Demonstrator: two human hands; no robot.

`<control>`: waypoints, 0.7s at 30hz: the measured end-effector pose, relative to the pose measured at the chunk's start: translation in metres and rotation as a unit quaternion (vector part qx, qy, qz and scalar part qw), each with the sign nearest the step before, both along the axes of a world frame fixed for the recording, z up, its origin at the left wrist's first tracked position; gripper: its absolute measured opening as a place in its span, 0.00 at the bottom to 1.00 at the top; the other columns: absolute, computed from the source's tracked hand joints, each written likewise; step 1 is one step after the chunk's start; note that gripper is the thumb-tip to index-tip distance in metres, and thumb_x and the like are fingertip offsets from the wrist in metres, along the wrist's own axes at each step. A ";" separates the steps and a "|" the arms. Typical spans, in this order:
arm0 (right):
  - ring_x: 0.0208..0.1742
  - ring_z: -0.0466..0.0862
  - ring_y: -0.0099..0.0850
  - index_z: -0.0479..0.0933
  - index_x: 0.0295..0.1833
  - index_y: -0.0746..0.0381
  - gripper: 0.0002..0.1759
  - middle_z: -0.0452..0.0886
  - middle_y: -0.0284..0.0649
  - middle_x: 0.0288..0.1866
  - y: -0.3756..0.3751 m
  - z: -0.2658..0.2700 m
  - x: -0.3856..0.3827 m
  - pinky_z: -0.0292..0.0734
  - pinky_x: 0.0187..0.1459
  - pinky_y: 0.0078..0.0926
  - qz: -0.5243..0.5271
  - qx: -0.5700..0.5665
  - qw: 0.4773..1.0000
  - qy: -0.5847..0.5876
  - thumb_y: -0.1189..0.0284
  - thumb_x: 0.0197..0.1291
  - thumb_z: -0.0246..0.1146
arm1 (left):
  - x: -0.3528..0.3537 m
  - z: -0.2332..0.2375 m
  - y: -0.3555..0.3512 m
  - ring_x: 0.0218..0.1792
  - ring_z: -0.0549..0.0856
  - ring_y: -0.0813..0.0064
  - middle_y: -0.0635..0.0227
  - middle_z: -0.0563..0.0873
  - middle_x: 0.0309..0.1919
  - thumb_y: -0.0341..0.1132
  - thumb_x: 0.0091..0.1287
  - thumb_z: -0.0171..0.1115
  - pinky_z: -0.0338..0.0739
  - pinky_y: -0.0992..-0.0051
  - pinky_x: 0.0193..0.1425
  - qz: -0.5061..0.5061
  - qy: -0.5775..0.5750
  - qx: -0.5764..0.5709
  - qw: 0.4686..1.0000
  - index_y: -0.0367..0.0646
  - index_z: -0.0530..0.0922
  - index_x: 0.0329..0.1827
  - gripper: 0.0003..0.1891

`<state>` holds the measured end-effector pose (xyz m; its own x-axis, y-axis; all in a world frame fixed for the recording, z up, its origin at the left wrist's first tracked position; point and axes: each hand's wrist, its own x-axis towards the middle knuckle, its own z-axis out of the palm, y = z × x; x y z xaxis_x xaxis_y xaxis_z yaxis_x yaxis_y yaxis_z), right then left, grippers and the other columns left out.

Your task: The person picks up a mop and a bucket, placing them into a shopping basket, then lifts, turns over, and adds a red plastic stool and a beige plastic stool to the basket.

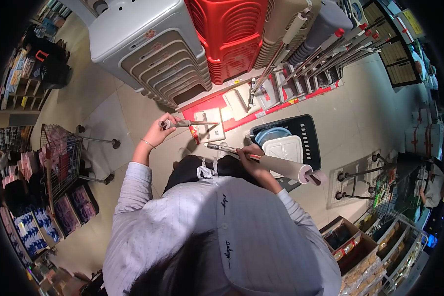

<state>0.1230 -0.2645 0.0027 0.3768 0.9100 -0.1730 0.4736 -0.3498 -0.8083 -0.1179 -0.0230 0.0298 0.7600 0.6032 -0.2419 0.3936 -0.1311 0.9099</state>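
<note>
My left hand [164,131] is closed round the beige grip of a long-handled dustpan [203,134]. Its cream pan rests low in front of me, near the red-edged display base. My right hand [252,157] wraps round a metal pole with a thick beige grip [282,166]. That grip points up and to the right, and a loop shows at its end. The pole's lower part, with a black-and-white label, reaches left towards the dustpan. What sits at its bottom end I cannot make out.
Stacked grey stools [150,54] and red stools [227,39] stand ahead. More long-handled dustpans [301,79] line the display base. A dark basket [309,143] holding a white-lidded container [283,148] is by my right side. Wire carts [61,153] flank the left, with crates [350,241] at lower right.
</note>
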 end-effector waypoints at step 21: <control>0.25 0.71 0.33 0.76 0.21 0.62 0.14 0.71 0.41 0.18 0.022 0.005 -0.011 0.68 0.30 0.29 0.015 0.061 0.996 -0.057 0.66 0.55 0.60 | -0.055 0.014 -0.035 0.36 0.76 0.68 0.76 0.82 0.32 0.20 0.45 0.53 0.69 0.73 0.45 -0.239 0.244 0.300 0.891 0.48 0.75 0.24 0.09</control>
